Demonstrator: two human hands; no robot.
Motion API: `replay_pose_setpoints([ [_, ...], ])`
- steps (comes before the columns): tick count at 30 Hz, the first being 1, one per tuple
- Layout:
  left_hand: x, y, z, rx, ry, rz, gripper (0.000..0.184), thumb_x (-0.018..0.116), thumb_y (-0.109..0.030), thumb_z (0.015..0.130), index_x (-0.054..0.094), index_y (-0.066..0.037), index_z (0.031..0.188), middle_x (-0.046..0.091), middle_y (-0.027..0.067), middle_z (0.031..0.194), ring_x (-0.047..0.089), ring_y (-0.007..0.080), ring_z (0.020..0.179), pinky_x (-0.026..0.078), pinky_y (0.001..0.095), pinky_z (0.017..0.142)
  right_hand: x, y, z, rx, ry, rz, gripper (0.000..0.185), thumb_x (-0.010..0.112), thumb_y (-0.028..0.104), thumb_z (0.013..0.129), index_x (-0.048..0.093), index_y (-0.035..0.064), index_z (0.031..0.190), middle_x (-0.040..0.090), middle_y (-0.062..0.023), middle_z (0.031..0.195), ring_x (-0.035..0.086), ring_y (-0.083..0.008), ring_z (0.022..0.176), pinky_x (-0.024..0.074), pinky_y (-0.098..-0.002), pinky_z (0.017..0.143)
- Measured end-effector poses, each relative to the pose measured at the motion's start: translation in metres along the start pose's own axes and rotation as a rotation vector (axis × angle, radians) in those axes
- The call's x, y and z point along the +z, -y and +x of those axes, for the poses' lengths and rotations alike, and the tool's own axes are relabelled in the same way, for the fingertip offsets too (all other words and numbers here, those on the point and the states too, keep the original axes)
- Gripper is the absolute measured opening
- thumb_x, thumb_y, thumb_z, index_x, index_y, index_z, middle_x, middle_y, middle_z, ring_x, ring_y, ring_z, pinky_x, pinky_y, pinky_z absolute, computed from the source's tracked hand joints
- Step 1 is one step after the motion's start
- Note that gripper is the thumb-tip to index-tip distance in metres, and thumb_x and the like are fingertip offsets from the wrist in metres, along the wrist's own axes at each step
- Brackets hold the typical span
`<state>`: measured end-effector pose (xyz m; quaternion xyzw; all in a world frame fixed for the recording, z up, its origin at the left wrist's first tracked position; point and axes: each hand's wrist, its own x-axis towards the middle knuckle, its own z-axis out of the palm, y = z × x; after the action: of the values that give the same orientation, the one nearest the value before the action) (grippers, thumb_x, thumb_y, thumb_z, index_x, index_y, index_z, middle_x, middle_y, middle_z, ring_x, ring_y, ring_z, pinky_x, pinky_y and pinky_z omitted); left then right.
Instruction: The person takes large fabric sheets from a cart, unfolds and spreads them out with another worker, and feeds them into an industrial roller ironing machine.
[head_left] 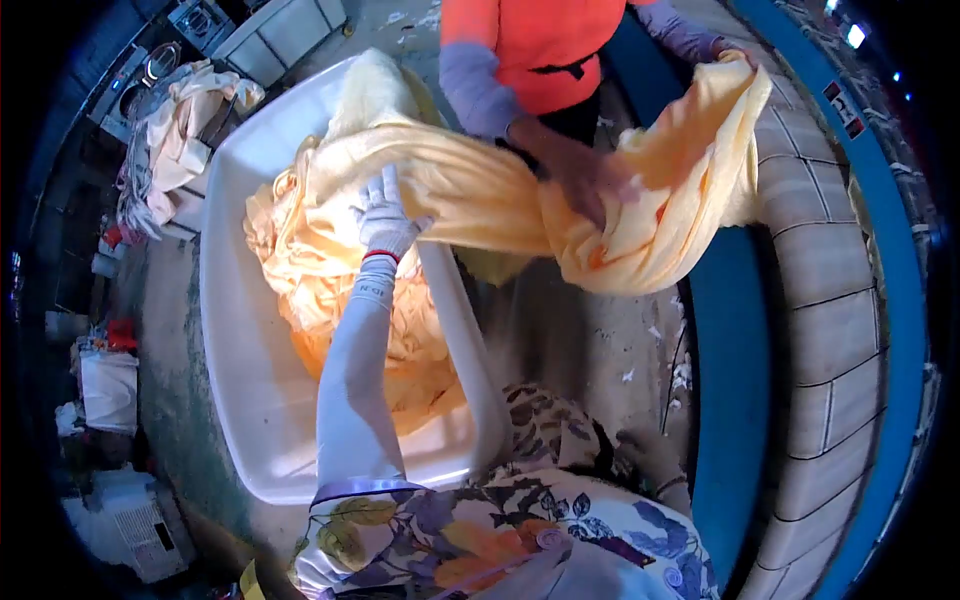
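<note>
My left hand (385, 222), in a white glove with a red cuff line, reaches over a large white tub (225, 330). Its fingers are spread against or just above a long pale yellow-orange cloth (460, 185); I cannot tell whether they touch it. Several crumpled cloths of similar colour (410, 330) fill part of the tub. The long cloth stretches from the heap to a co-worker (540, 60) in an orange top, whose hands hold its far end. My right hand (648, 455) is low by my side in shadow, its fingers too dim to make out.
On the right runs a segmented beige belt (825, 330) between blue rails (735, 380). White scraps lie on the floor (620, 350). To the left stand a heap of pale cloth (180, 140), a white bag (108, 390) and a white box-like object (130, 525).
</note>
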<state>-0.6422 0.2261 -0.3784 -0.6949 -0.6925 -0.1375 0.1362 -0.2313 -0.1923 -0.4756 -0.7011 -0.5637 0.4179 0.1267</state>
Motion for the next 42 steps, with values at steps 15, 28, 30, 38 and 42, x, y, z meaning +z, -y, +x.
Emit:
replay_pose_setpoints([
  [15, 0.164, -0.025, -0.083, 0.411, 0.035, -0.788, 0.005, 0.057, -0.015, 0.074, 0.058, -0.018, 0.071, 0.057, 0.004, 0.072, 0.061, 0.025, 0.073, 0.049, 0.0386, 0.058, -0.028, 0.024, -0.036, 0.162, -0.21, 0.234, 0.048, 0.069, 0.025, 0.082, 0.059, 0.0035, 0.124, 0.066, -0.0142, 0.113, 0.064, -0.0248, 0.103, 0.0498, -0.034, 0.089],
  [28, -0.128, -0.175, -0.273, 0.889, 0.147, -0.476, 0.004, 0.062, -0.013, 0.074, 0.058, -0.013, 0.076, 0.056, 0.0065, 0.077, 0.06, 0.0276, 0.075, 0.045, 0.0442, 0.055, -0.006, -0.066, -0.084, -0.019, -0.094, 0.552, 0.061, 0.067, 0.031, 0.084, 0.047, 0.0071, 0.136, 0.057, -0.0152, 0.13, 0.058, -0.0257, 0.116, 0.0449, -0.0341, 0.099],
  [30, -0.155, -0.21, -0.311, 0.932, 0.322, -0.715, 0.005, 0.062, -0.014, 0.076, 0.057, -0.013, 0.077, 0.056, 0.0078, 0.077, 0.059, 0.0287, 0.072, 0.046, 0.042, 0.057, -0.001, -0.074, -0.103, -0.034, -0.076, 0.575, 0.063, 0.067, 0.03, 0.084, 0.044, 0.0084, 0.139, 0.056, -0.0159, 0.131, 0.056, -0.0267, 0.118, 0.044, -0.0346, 0.1],
  [38, -0.236, -0.368, -0.473, 0.963, 0.629, -1.637, 0.009, 0.066, -0.008, 0.083, 0.06, -0.006, 0.089, 0.06, 0.0085, 0.083, 0.061, 0.0247, 0.079, 0.048, 0.0326, 0.069, 0.078, -0.211, -0.122, -0.473, -0.484, 1.001, 0.049, 0.064, 0.018, 0.089, 0.047, 0.0054, 0.133, 0.056, -0.0106, 0.126, 0.055, -0.0232, 0.114, 0.0423, -0.0376, 0.1],
  [42, -0.267, -0.393, -0.497, 0.92, 0.606, -1.768, 0.011, 0.066, -0.004, 0.08, 0.059, -0.003, 0.089, 0.061, 0.0077, 0.085, 0.062, 0.0207, 0.078, 0.048, 0.0312, 0.069, -0.013, -0.184, -0.223, -0.359, -0.788, 1.138, 0.033, 0.063, 0.01, 0.087, 0.059, 0.0034, 0.12, 0.063, -0.0096, 0.115, 0.061, -0.0203, 0.103, 0.0487, -0.0329, 0.09],
])
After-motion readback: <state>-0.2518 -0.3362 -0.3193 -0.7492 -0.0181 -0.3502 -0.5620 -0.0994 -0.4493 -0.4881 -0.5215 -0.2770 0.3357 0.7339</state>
